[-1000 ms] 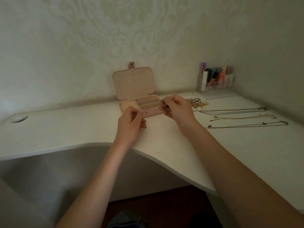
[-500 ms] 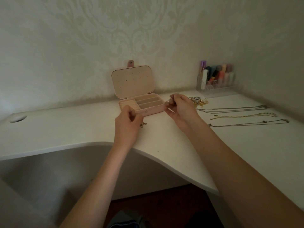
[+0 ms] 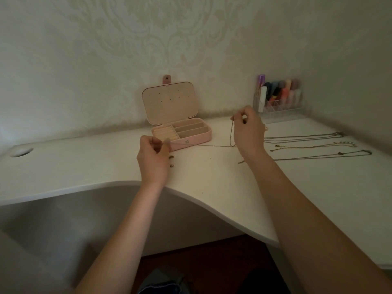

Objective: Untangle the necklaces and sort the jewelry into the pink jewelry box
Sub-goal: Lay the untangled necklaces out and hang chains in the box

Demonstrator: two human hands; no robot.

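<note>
Head view only, so one angle: a white corner worktop (image 3: 106, 166) with a curved cut-out front edge, tucked against cream damask-pattern wallpaper (image 3: 148, 39). Lighting's pretty dim. Round cable hole (image 3: 21, 152) sits at the far left of the surface.

Pink jewelry box (image 3: 191, 141) stands open near the back wall, lid upright with its snap tab on top, ring rolls on the left side of the tray and long slots on the right. Left hand (image 3: 153, 160) is just in front of the box, fingers curled, pinching one end of a thin chain necklace (image 3: 214, 146). Right hand (image 3: 248, 130) is raised a bit to the box's right, thumb and fingertips pinching the other part, so the chain runs between them and hangs in a loop down from the right hand.

Three more necklaces (image 3: 307, 146) lie stretched in rows on the right of the worktop. A clear organizer (image 3: 277, 98) with colourful tubes sits in the back corner.
</note>
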